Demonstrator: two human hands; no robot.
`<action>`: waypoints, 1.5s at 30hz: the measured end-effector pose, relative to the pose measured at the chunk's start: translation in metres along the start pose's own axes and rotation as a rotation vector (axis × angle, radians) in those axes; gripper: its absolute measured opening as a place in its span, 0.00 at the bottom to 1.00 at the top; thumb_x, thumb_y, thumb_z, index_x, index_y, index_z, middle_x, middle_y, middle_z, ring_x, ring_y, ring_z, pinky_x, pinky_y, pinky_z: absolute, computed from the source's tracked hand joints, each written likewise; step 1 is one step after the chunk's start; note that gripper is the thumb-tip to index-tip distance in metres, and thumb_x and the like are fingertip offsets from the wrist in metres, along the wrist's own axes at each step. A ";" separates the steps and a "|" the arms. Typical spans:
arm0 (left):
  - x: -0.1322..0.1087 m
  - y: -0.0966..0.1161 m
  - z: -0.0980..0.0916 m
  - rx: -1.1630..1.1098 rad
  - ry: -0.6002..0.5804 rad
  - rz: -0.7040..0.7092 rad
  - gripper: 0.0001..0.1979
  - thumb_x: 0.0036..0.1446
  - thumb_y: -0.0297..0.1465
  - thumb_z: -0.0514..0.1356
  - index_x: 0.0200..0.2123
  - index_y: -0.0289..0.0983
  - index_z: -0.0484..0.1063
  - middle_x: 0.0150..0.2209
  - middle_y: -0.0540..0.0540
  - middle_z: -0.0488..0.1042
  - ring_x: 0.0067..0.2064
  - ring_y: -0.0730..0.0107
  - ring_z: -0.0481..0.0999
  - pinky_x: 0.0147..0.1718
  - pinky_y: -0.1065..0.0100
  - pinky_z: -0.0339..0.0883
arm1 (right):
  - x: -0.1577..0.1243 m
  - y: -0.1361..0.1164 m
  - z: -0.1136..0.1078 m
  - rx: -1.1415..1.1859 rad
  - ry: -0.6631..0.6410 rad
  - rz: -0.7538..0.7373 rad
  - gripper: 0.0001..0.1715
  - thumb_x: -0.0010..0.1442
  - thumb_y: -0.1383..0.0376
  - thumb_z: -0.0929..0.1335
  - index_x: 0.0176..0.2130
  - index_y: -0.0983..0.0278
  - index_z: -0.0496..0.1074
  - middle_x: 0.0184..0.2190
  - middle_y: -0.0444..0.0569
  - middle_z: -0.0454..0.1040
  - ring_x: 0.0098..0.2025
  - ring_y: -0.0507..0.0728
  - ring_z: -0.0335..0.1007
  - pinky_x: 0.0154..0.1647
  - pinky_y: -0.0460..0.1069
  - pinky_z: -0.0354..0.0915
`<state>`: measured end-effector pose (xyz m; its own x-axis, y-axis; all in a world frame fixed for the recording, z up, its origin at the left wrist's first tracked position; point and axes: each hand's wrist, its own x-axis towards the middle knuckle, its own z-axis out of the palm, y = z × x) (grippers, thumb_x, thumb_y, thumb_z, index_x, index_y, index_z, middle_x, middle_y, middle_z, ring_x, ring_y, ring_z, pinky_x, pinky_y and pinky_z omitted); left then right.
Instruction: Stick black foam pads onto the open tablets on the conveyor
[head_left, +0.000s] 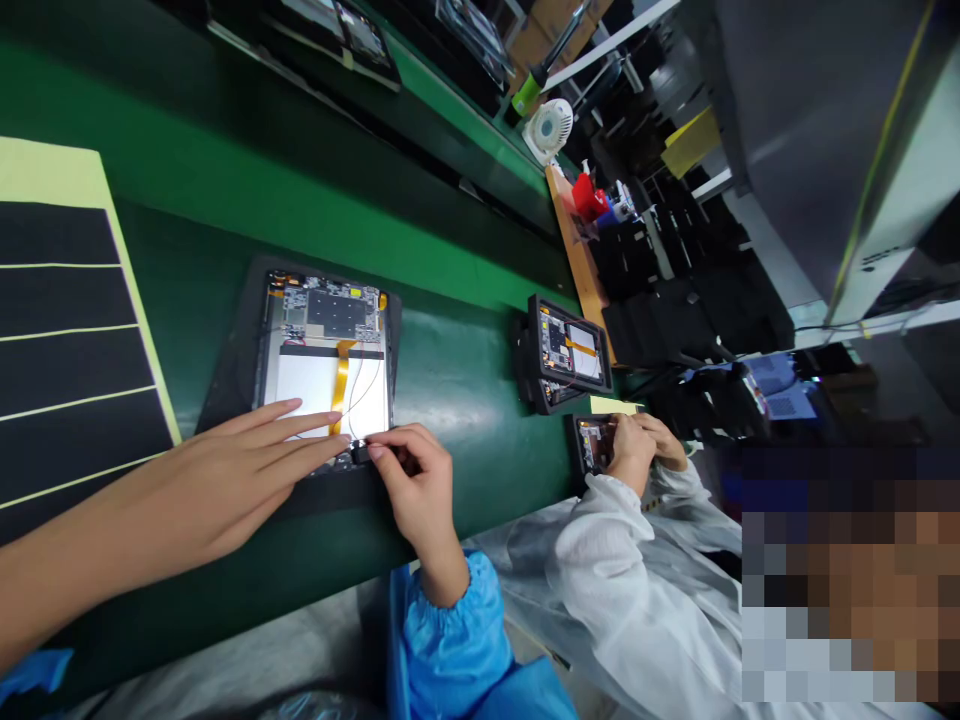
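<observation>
An opened tablet (330, 345) lies on a dark foam tray (232, 370), its circuit board, silver battery and orange ribbon cable exposed. My left hand (247, 455) reaches in from the left with fingers stretched out, resting over the tablet's lower part and hiding some of it. At the tablet's lower right edge, my right hand (420, 480) pinches a small black part (361, 453) between thumb and forefinger. Thin wires run over the battery close by. The left fingertips come near that black part.
Yellow-striped black sheets (75, 300) lie at the left. To the right are stacked trays with opened tablets (570, 345). Beyond them a co-worker's hands (637, 445), in white sleeves, work on another device. A raised ledge holds more tablets (330, 35); a small white fan (551, 128) stands farther off.
</observation>
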<state>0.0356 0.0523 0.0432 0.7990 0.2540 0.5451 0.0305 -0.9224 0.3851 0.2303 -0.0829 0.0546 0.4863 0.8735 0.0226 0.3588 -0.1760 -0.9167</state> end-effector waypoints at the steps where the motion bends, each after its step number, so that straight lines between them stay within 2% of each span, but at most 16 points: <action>1: 0.001 0.001 0.000 0.010 0.007 0.009 0.28 0.74 0.30 0.40 0.56 0.36 0.80 0.61 0.50 0.76 0.57 0.59 0.82 0.57 0.53 0.82 | -0.001 0.001 0.001 -0.025 0.009 -0.050 0.06 0.67 0.66 0.74 0.38 0.59 0.85 0.35 0.48 0.82 0.38 0.57 0.76 0.42 0.50 0.70; 4: 0.002 0.002 -0.001 0.032 0.026 0.026 0.28 0.74 0.28 0.40 0.55 0.34 0.81 0.60 0.48 0.76 0.55 0.58 0.83 0.55 0.52 0.83 | -0.006 0.002 0.001 -0.120 0.005 -0.148 0.08 0.69 0.69 0.72 0.39 0.60 0.84 0.38 0.49 0.82 0.45 0.58 0.76 0.50 0.52 0.70; 9: -0.001 0.000 0.000 -0.006 0.001 -0.015 0.28 0.75 0.30 0.40 0.56 0.36 0.80 0.61 0.51 0.75 0.58 0.60 0.81 0.57 0.53 0.81 | -0.010 0.000 0.000 -0.320 0.014 -0.193 0.08 0.70 0.69 0.70 0.43 0.60 0.81 0.46 0.52 0.75 0.53 0.61 0.73 0.57 0.55 0.68; 13: -0.003 0.007 -0.002 -0.094 0.031 -0.151 0.25 0.78 0.34 0.44 0.58 0.37 0.80 0.59 0.51 0.78 0.58 0.59 0.82 0.58 0.54 0.82 | -0.010 0.000 -0.001 -0.349 0.035 -0.172 0.12 0.69 0.67 0.71 0.52 0.60 0.74 0.52 0.55 0.74 0.58 0.62 0.71 0.62 0.58 0.68; 15: -0.001 0.018 -0.002 -0.157 0.087 -0.255 0.23 0.79 0.36 0.46 0.56 0.36 0.81 0.56 0.50 0.80 0.55 0.60 0.83 0.55 0.56 0.84 | -0.010 0.002 -0.002 -0.349 0.051 -0.147 0.14 0.68 0.66 0.73 0.53 0.60 0.72 0.51 0.53 0.75 0.57 0.62 0.71 0.60 0.57 0.69; 18: 0.000 0.040 0.006 -0.217 0.182 -0.341 0.20 0.78 0.34 0.48 0.55 0.33 0.79 0.53 0.49 0.80 0.51 0.61 0.83 0.50 0.55 0.84 | -0.011 0.004 -0.001 -0.322 0.064 -0.138 0.10 0.69 0.66 0.73 0.50 0.59 0.73 0.47 0.51 0.76 0.53 0.61 0.72 0.56 0.55 0.69; 21: -0.002 0.055 0.022 -0.128 0.155 -0.351 0.20 0.80 0.34 0.48 0.58 0.33 0.76 0.56 0.47 0.79 0.53 0.60 0.83 0.53 0.54 0.84 | -0.012 0.007 0.001 -0.277 0.068 -0.175 0.02 0.70 0.66 0.72 0.44 0.59 0.76 0.42 0.49 0.78 0.48 0.60 0.74 0.51 0.54 0.69; 23: -0.003 0.059 0.032 -0.047 0.117 -0.327 0.18 0.81 0.34 0.48 0.61 0.34 0.74 0.57 0.45 0.79 0.54 0.59 0.82 0.56 0.54 0.81 | -0.011 0.009 0.001 -0.240 0.071 -0.189 0.03 0.70 0.67 0.72 0.41 0.59 0.79 0.39 0.49 0.79 0.46 0.60 0.75 0.49 0.53 0.70; 26: -0.002 0.060 0.039 -0.011 0.103 -0.304 0.17 0.82 0.32 0.47 0.61 0.35 0.71 0.56 0.43 0.79 0.55 0.60 0.81 0.60 0.58 0.75 | -0.008 0.008 -0.003 -0.171 0.059 -0.147 0.06 0.69 0.67 0.73 0.38 0.58 0.82 0.38 0.49 0.80 0.45 0.59 0.77 0.48 0.53 0.71; 30: 0.005 0.060 0.039 -0.047 0.076 -0.316 0.16 0.82 0.34 0.46 0.61 0.37 0.70 0.57 0.45 0.78 0.56 0.61 0.80 0.62 0.63 0.69 | 0.005 0.001 -0.015 -0.055 -0.053 0.000 0.03 0.65 0.66 0.75 0.40 0.59 0.84 0.37 0.47 0.82 0.42 0.58 0.78 0.48 0.52 0.71; 33: 0.009 0.059 0.038 -0.080 0.056 -0.348 0.16 0.83 0.36 0.46 0.61 0.39 0.70 0.54 0.47 0.79 0.53 0.62 0.81 0.58 0.65 0.71 | 0.018 -0.002 -0.023 0.036 -0.134 0.140 0.06 0.62 0.63 0.76 0.41 0.60 0.83 0.33 0.44 0.81 0.35 0.55 0.74 0.41 0.49 0.70; 36: 0.012 0.056 0.036 -0.106 0.040 -0.373 0.16 0.83 0.38 0.47 0.61 0.40 0.70 0.51 0.48 0.80 0.50 0.63 0.82 0.53 0.67 0.74 | 0.030 0.001 -0.025 0.092 -0.178 0.218 0.08 0.61 0.60 0.76 0.39 0.61 0.81 0.29 0.41 0.78 0.30 0.52 0.71 0.34 0.46 0.67; 40: 0.014 0.052 0.034 -0.087 0.020 -0.367 0.17 0.83 0.39 0.46 0.60 0.39 0.69 0.52 0.47 0.80 0.49 0.63 0.83 0.51 0.68 0.74 | 0.046 0.006 -0.024 0.107 -0.225 0.254 0.09 0.60 0.58 0.76 0.36 0.61 0.78 0.24 0.38 0.74 0.26 0.51 0.68 0.31 0.45 0.65; 45: 0.018 0.051 0.033 -0.085 -0.006 -0.359 0.17 0.82 0.39 0.47 0.59 0.39 0.69 0.51 0.48 0.80 0.48 0.62 0.83 0.48 0.67 0.75 | 0.064 0.008 -0.020 0.170 -0.210 0.239 0.10 0.58 0.59 0.76 0.37 0.60 0.76 0.24 0.38 0.76 0.26 0.52 0.71 0.31 0.46 0.67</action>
<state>0.0712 0.0003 0.0480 0.7497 0.5556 0.3596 0.2601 -0.7470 0.6118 0.2802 -0.0377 0.0563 0.3597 0.8942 -0.2666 0.1087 -0.3240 -0.9398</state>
